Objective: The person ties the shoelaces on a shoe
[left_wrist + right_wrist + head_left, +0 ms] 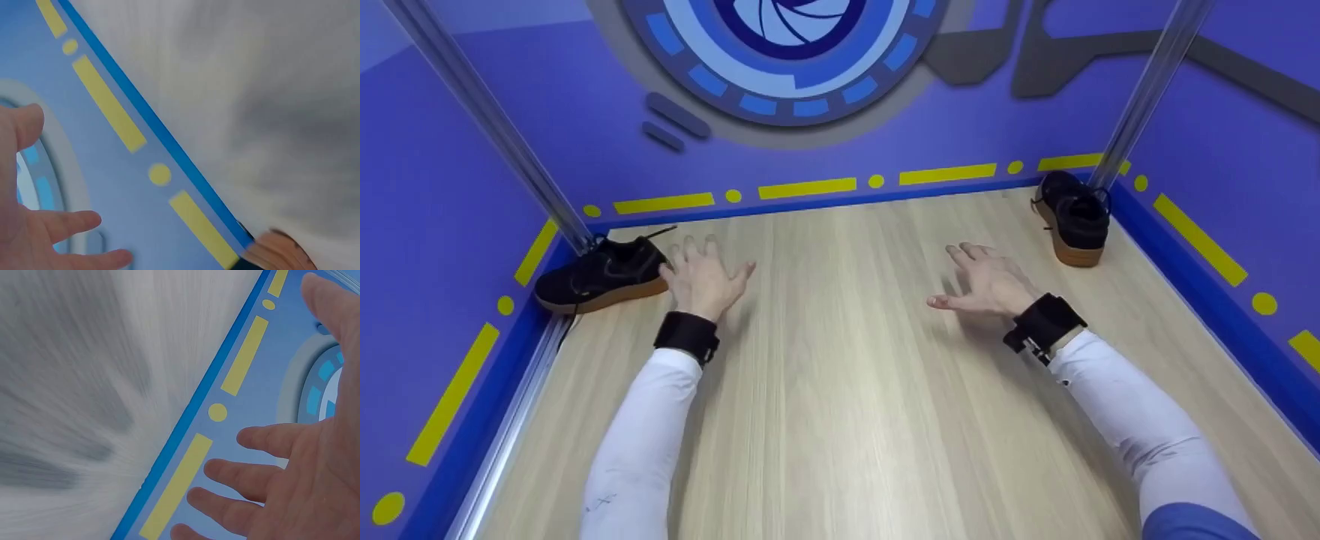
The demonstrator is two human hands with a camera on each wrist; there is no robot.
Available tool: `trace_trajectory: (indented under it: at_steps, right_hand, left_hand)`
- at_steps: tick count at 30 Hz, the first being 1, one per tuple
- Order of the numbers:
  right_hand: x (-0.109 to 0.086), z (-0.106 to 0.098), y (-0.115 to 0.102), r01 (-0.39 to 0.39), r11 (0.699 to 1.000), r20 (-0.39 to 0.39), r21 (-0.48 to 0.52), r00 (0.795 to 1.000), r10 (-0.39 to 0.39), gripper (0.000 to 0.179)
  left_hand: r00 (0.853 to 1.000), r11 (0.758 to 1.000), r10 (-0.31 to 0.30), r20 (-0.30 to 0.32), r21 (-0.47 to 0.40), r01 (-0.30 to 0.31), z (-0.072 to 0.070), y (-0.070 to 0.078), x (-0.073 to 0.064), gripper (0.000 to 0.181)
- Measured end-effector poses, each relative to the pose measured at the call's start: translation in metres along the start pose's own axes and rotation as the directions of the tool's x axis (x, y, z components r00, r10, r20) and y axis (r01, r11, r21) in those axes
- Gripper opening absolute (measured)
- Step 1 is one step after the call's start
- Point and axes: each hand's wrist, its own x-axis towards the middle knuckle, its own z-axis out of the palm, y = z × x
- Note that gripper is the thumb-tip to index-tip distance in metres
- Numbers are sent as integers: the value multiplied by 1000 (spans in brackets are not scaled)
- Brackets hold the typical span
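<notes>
In the head view a black shoe (607, 270) with a brown sole lies at the far left corner, its toe pointing left. My left hand (703, 281), fingers spread, overlaps the heel end of that shoe. A second black shoe (1072, 214) stands at the far right corner, heel toward me. My right hand (986, 281) is left of it and nearer to me, fingers extended and apart, holding nothing. The left wrist view shows the left fingers (73, 222) spread, with a bit of brown sole (281, 250) at the bottom. The right fingers (242, 478) are spread with nothing between them.
A light wood-grain table (825, 375) lies under both arms. Blue-purple panels (840, 161) with yellow dashes wall it at the back and sides. Metal posts (502, 135) rise at the back corners. A dark lace (664, 231) sticks up from the left shoe.
</notes>
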Motion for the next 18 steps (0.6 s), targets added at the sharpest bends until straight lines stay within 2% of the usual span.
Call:
trace_trajectory:
  at_steps: [4, 8, 13, 18]
  right_hand:
    - [-1, 2, 0, 32, 999, -21, 31, 999, -31, 121]
    - [-1, 4, -1, 75, 995, -66, 62, 995, -71, 109]
    - [1, 5, -4, 108, 991, -111, 75, 989, -99, 90]
    - [2, 5, -6, 112, 991, -115, 78, 988, -103, 82]
  left_hand:
    - [999, 999, -44, -31, -4, 44, -5, -16, 8, 88]
    - [997, 998, -65, -45, -1, 65, -9, -28, 13, 74]
    - [995, 996, -91, -37, -11, 91, -15, -38, 17, 63]
    - [993, 993, -120, -13, -10, 119, -19, -44, 22, 62]
